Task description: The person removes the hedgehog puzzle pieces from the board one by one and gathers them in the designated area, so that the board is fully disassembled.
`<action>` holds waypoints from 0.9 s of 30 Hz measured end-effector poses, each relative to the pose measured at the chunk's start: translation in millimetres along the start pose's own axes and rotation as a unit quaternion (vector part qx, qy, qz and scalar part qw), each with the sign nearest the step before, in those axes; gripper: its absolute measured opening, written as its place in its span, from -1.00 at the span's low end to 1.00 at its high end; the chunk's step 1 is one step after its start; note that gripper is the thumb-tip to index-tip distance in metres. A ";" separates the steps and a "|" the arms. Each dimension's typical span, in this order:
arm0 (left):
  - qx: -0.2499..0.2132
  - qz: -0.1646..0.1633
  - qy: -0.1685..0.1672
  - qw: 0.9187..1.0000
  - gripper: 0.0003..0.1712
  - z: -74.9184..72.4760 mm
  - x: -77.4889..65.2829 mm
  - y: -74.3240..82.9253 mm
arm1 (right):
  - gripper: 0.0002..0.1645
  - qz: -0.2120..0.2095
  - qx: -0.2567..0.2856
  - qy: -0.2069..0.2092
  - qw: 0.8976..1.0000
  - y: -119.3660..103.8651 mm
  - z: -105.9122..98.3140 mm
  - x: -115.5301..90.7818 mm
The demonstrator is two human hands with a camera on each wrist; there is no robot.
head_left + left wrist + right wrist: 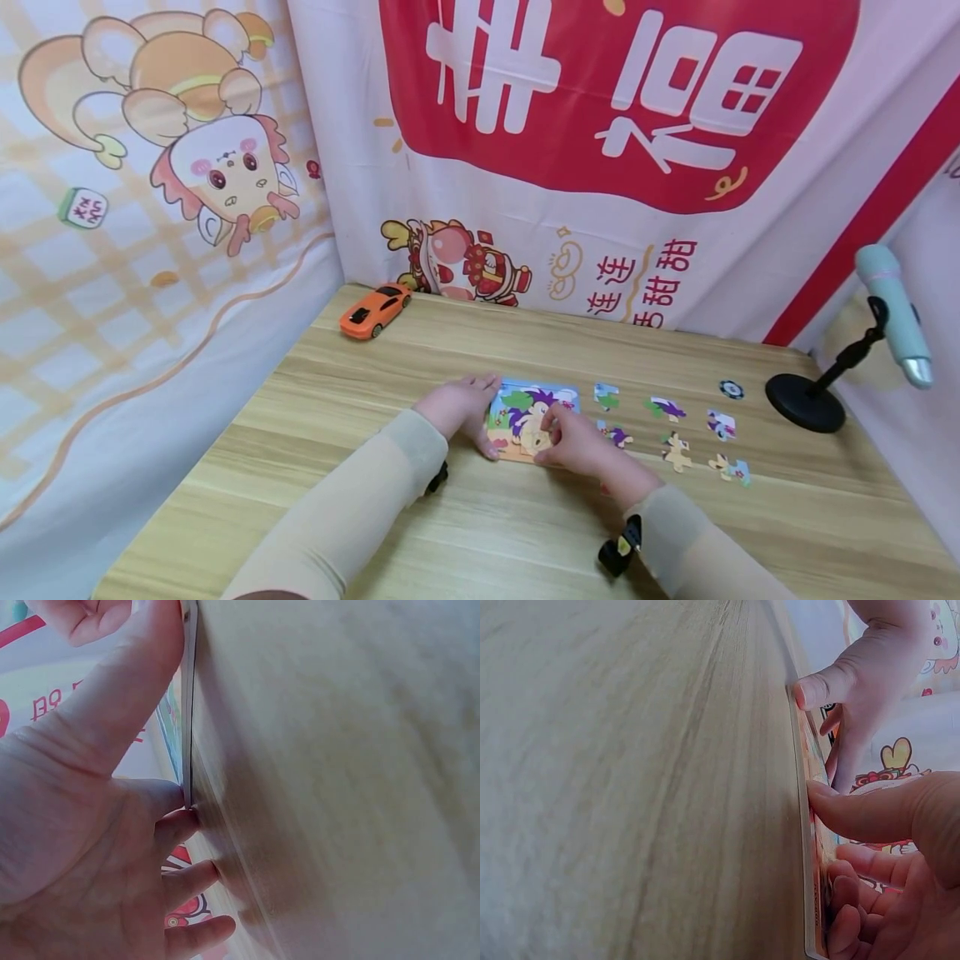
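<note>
A jigsaw puzzle board [516, 395] with a purple-haired cartoon figure lies flat on the table between the hands. My left hand [467, 408] rests along its left side, fingers spread, the thumb at the near left corner. In the left wrist view, its fingertips [184, 881] touch the table beside the board's edge. My right hand [576, 440] bends over the near right part of the board. Its thumb [855, 814] and curled fingers close in on a face-coloured puzzle piece [532, 438] at the board's surface, mostly hidden beneath them.
Several loose puzzle pieces [677, 451] lie spread to the board's right. Behind them are a small round dark disc [731, 389] and a light-blue microphone [892, 312] on a black stand [806, 403]. An orange toy car [377, 311] stands at the far left corner. Printed cloths hang behind.
</note>
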State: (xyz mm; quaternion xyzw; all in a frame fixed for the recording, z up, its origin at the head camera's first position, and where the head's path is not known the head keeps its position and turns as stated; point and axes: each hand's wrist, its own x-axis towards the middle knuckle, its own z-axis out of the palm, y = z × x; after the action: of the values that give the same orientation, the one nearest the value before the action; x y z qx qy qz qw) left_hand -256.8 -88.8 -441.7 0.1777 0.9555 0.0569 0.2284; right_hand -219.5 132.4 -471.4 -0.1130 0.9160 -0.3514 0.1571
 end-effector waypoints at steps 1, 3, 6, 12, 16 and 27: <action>0.001 0.001 -0.001 1.000 0.55 -0.3 -0.2 0.3 | -0.51 -0.001 0.000 0.002 1.000 0.5 0.2 0.6; 0.003 0.001 -0.001 1.000 0.55 -0.5 -0.3 0.9 | -0.50 -0.002 0.000 0.005 1.000 1.4 0.5 1.5; 0.009 0.001 -0.003 1.000 0.55 -0.8 -0.6 1.7 | -0.53 -0.003 0.011 0.010 1.000 2.7 0.2 1.6; 0.022 0.005 0.000 1.000 0.56 0.8 -0.6 1.6 | -0.85 0.022 0.067 0.008 0.997 4.8 -4.8 -2.7; 0.021 0.008 0.003 1.000 0.56 1.6 -1.3 0.7 | -0.94 0.023 0.096 0.001 0.995 4.2 -9.5 -6.3; 0.005 0.010 -0.004 1.000 0.57 4.8 0.2 -2.3 | -0.92 0.003 0.196 -0.007 0.980 13.4 -37.7 -17.3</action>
State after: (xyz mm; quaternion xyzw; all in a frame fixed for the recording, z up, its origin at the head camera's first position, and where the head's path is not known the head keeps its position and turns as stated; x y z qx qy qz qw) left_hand -255.6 -90.7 -446.5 0.1888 0.9531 0.0540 0.2303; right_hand -218.7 170.6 -450.4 -0.0799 0.8283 -0.5233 0.1835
